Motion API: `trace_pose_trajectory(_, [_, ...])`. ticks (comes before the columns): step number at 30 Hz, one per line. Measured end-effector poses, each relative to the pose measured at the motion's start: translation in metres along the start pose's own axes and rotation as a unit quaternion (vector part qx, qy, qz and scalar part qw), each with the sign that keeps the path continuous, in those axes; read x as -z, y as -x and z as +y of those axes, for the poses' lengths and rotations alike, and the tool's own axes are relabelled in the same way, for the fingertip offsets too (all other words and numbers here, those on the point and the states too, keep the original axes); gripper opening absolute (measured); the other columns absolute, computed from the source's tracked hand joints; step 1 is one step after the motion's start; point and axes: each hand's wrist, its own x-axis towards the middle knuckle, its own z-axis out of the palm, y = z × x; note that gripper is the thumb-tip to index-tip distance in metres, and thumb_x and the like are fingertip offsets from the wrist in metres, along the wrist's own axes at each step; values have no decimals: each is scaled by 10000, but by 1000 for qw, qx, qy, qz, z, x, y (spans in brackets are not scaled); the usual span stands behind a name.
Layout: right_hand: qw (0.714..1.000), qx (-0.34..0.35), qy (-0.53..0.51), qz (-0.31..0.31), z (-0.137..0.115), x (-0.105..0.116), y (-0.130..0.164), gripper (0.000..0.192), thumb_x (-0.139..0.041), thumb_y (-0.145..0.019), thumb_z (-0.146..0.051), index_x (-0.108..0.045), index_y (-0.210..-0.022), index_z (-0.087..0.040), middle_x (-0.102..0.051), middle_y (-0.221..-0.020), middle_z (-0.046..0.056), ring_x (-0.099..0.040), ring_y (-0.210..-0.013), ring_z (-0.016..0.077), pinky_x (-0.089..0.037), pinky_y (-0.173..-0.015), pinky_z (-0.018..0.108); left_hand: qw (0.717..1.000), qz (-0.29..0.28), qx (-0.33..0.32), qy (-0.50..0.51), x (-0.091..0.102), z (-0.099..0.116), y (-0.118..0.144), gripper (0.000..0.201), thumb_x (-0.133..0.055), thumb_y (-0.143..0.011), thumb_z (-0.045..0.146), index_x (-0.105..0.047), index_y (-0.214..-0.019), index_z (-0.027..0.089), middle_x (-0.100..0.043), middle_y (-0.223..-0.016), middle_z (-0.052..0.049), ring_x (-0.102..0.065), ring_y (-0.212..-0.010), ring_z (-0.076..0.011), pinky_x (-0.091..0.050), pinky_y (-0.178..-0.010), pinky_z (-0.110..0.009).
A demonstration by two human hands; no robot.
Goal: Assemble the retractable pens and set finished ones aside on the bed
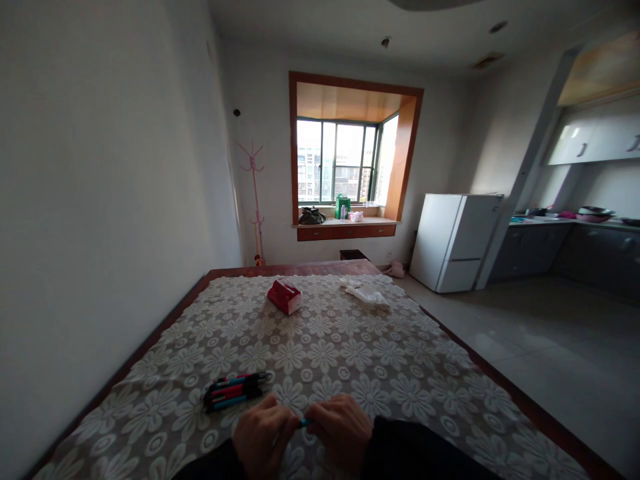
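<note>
Teal pen-like item (304,423) held between left hand (266,432) and right hand (342,428) over worktop (330,268); both grips closed on it. Two-handed working apparently in progress; steady opposed hold judged necessary next.

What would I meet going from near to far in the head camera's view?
Left hand and right hand, side by side around what looks like a teal pen → pile of pens → red packet → green bag on the windowsill → window.
</note>
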Motion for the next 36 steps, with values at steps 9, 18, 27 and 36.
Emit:
trace_pose_trajectory(9, [1000,0,-10,10,-2,3,0,134,-503,-974,-314,-598,-921,-236,-733,-787,-18,-618,-627,114,-329,-623,251,1000,-15,-17,-9,3,3,-4,306,-486,-1007,310,-611,-738,236,-675,-691,-21,-631,-700,-193,-499,-653,-323])
trace_pose_trajectory(18, [1000,4,12,28,-3,-1,1,46,-574,-912,-280,-585,-894,-240,-734,-776,-41,-641,-632,116,-275,-605,293,1000,-13,-24,5,2,1,-3,228,-502,-1000,295,-604,-805,234,-690,-752,-20,-649,-746,-194,-511,-673,-319])
trace_pose_trajectory(27, [999,-1,8,44,-4,2,1,174,-513,-966,-343,-545,-842,-227,-725,-767,-25,-642,-645,121,-290,-618,296,999,-8,-25,20,-3,-2,-2,209,-497,-1012,326,-629,-876,238,-690,-792,-26,-648,-764,-200,-502,-672,-329])
trace_pose_trajectory(36, [999,11,9,41,-1,-1,0,136,-490,-975,-337,-601,-973,-258,-726,-808,-28,-650,-696,138,-306,-652,306,999,-29,-17,-7,-7,-6,1,241,-456,-1018,280,-622,-848,240,-701,-804,-31,-644,-785,-209,-484,-693,-345])
